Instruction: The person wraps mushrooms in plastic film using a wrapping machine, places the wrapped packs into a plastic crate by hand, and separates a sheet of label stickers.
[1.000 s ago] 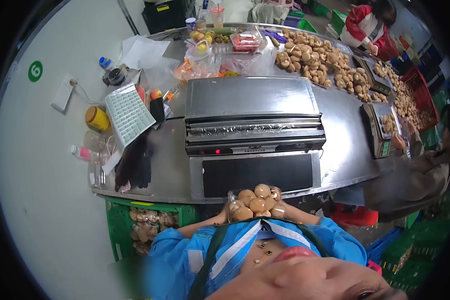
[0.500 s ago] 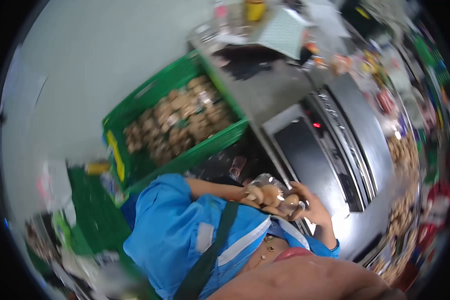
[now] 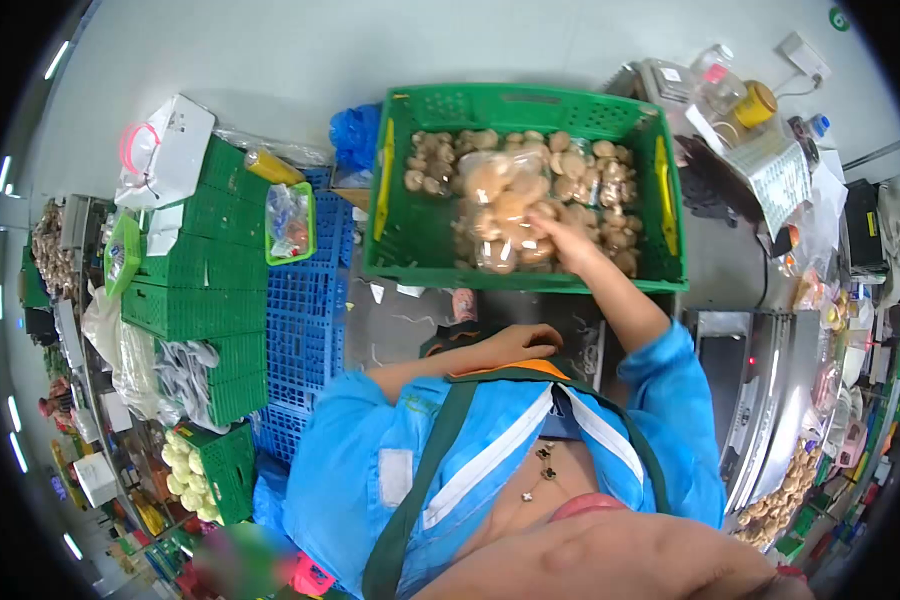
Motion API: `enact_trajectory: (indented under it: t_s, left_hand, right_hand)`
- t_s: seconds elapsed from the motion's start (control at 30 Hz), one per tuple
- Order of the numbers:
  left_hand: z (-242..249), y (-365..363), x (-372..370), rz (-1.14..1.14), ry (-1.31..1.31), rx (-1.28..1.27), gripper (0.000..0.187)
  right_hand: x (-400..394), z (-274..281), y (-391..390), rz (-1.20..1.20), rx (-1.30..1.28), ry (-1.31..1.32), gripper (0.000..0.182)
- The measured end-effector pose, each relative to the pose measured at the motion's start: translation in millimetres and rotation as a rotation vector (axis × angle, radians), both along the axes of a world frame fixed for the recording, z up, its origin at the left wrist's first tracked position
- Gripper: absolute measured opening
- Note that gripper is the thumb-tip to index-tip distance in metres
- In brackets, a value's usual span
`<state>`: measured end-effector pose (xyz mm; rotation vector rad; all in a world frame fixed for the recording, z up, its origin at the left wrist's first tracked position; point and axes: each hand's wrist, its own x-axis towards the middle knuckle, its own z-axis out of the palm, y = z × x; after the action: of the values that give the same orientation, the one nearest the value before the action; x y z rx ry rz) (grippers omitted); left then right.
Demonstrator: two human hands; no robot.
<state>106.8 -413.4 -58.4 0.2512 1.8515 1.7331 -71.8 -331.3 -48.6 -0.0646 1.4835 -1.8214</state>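
Observation:
In the head view, my right hand (image 3: 558,232) reaches over the near rim of a green crate (image 3: 525,275) and grips a pack of mushrooms (image 3: 500,200) wrapped in clear film. The pack is smeared by motion and sits over the other mushroom packs (image 3: 570,165) lying in the crate. My left hand (image 3: 525,343) stays low near my waist, between my body and the crate, its fingers loosely bent and apart, holding nothing.
Right of the crate stands a metal wrapping machine (image 3: 740,390), with a jar (image 3: 755,103) and bottles behind. At left are stacked green crates (image 3: 205,240), blue plastic pallets (image 3: 305,330) and a small green basket (image 3: 290,225). More mushrooms (image 3: 785,490) lie at right.
The view has turned left, from the machine to the crate. The mushroom pack, held near both hands before, is now in my right hand over the crate; my left hand is away from it.

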Motion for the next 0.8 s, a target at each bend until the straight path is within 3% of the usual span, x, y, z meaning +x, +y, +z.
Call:
enact_trajectory:
  t_s: [0.1, 0.17, 0.2, 0.23, 0.3, 0.33, 0.37, 0.43, 0.5, 0.53, 0.6, 0.63, 0.7, 0.8]
  left_hand:
    - [-13.8, -60.4, 5.4, 0.139, -0.037, 0.091, 0.029]
    - [-19.7, -93.9, 11.1, 0.196, -0.056, 0.138, 0.028]
    - [-12.4, -110.6, 14.1, 0.267, -0.045, 0.128, 0.028]
    - [-5.7, -125.5, 16.1, 0.337, -0.033, 0.117, 0.027]
    - [-2.6, -151.8, 20.3, 0.367, -0.055, 0.116, 0.027]
    - [-5.3, -164.1, 22.9, 0.379, -0.03, 0.087, 0.027]
    - [-7.4, -173.6, 25.5, 0.389, -0.005, 0.058, 0.027]
    - [-1.8, -184.1, 25.4, 0.462, -0.008, 0.054, 0.027]
    - [1.5, -193.3, 17.8, 0.506, 0.02, -0.075, 0.025]
    - [6.7, -195.7, 11.7, 0.507, 0.004, -0.06, 0.022]
    - [9.4, -199.3, -4.0, 0.471, 0.095, -0.081, 0.02]
    - [10.6, -200.3, -11.9, 0.474, 0.167, -0.11, 0.019]
    - [1.4, -198.0, -27.5, 0.555, 0.051, -0.038, 0.013]
    - [2.0, -194.3, -59.2, 0.427, 0.006, -0.118, 0.01]
  right_hand:
    - [1.6, -49.2, -104.7, 0.06, 0.101, -0.045, 0.063]
    - [4.9, -123.6, -153.3, 0.165, 0.213, -0.161, 0.058]
    - [9.0, -192.1, -175.6, 0.103, 0.425, -0.027, 0.06]
    - [26.2, -147.7, -187.0, 0.117, 0.592, 0.113, 0.068]
    - [49.2, -216.8, -206.2, 0.215, 0.861, 0.576, 0.064]
    - [47.0, -207.5, -209.1, 0.219, 0.865, 0.566, 0.064]
    - [38.2, -178.6, -205.1, 0.554, 0.815, 0.616, 0.058]
    - [25.9, -135.0, -200.3, 0.886, 0.756, 0.639, 0.052]
    - [15.1, -112.7, -190.3, 0.987, 0.838, 0.857, 0.038]
    - [18.3, -112.7, -187.3, 0.802, 0.855, 0.833, 0.03]
    - [18.1, -169.3, -188.3, 0.813, 0.976, 1.028, 0.025]
    - [17.0, -133.0, -186.6, 0.874, 0.946, 1.06, 0.024]
    - [19.6, -106.8, -165.7, 0.4, 0.646, 0.978, 0.025]
    - [22.1, -24.6, -110.4, 0.06, 0.646, 0.941, 0.031]
